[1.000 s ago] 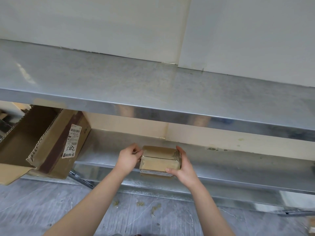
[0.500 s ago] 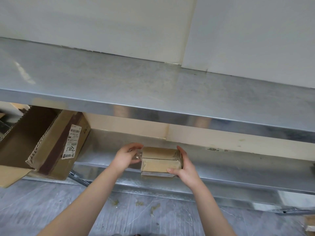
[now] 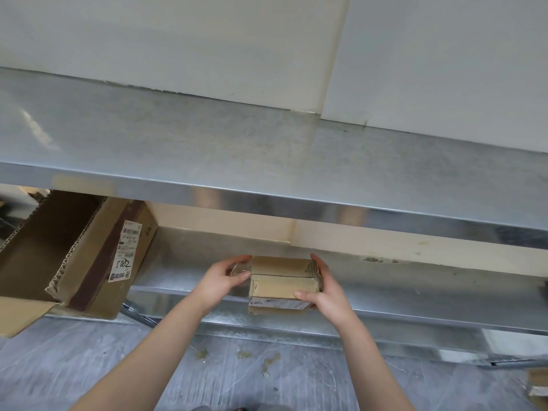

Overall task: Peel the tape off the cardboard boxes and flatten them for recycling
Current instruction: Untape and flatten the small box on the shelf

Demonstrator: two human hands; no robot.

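A small brown cardboard box [image 3: 283, 277] wrapped in clear tape sits at the front of the lower steel shelf [image 3: 415, 295]. My right hand [image 3: 324, 292] grips its right end, thumb on the front edge and fingers behind. My left hand [image 3: 224, 277] is just off the box's left end and pinches a strip of clear tape [image 3: 240, 269] that runs to that end. A white label shows on the box's front face.
A large open cardboard box [image 3: 74, 250] with a white shipping label leans at the left under the upper steel shelf [image 3: 267, 161]. Another small box [image 3: 538, 387] lies on the grey floor at the far right. Scraps litter the floor below the shelf.
My left hand has drawn a little to the left, away from the box's end, pulling clear tape off with it. The right hand keeps its grip.
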